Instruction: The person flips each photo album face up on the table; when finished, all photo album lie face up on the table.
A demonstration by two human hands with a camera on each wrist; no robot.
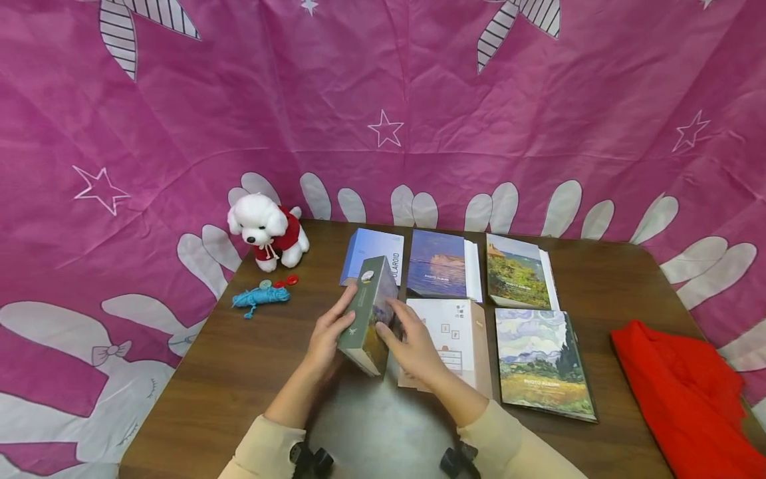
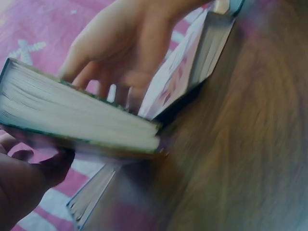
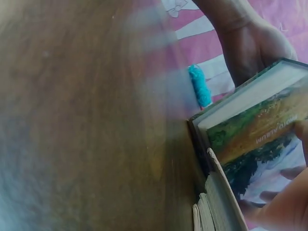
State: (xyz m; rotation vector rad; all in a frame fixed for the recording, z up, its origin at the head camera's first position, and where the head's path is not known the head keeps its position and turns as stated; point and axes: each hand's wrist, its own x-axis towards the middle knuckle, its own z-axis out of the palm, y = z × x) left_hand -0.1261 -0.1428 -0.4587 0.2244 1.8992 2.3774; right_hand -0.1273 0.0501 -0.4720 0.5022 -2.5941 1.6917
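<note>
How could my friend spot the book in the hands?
Find the brown wooden table, then the bare left hand and right hand above it. Between them is a thick photo album with a green spine. Unlike the other rectangular books lying flat, it's held tilted.

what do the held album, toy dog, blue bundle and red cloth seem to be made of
The held album looks like smooth printed card, given its stiff straight edges and page block. The toy dog seems soft plush, judging by its fluffy-looking surface. The blue bundle looks like matte yarn or cord, with strands showing. The red cloth drapes in folds, suggesting matte fabric; fibre unclear.
</note>
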